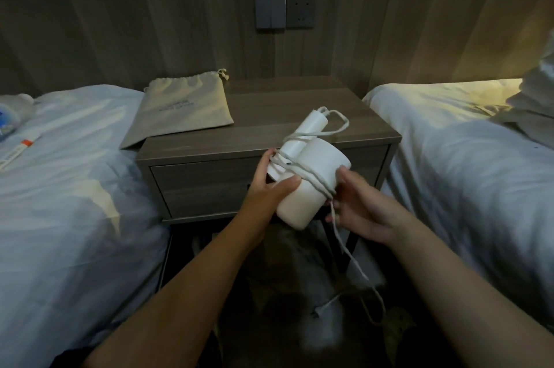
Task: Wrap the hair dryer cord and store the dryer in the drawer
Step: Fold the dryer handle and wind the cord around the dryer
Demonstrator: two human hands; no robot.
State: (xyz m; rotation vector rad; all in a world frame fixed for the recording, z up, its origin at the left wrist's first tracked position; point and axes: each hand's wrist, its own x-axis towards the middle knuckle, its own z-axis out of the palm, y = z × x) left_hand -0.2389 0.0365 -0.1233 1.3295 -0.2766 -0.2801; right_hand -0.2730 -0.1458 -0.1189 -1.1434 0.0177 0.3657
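A white hair dryer (pixel 311 176) is held in the air in front of the bedside table. My left hand (pixel 271 185) grips its barrel from the left, thumb across the top. Its white cord (pixel 311 177) is looped a few times round the barrel and handle. My right hand (pixel 356 205) pinches the cord at the barrel's right side. The loose end hangs down from there, and its plug (pixel 317 312) lies on the floor. The drawer (pixel 207 188) in the table's front is closed.
A beige drawstring bag (pixel 183 108) lies on the wooden bedside table (pixel 299 104), overhanging its left edge. White beds stand to the left (pixel 69 188) and right (pixel 467 158). A wall socket and switches (pixel 284 9) sit above the table. Small items lie on the left bed.
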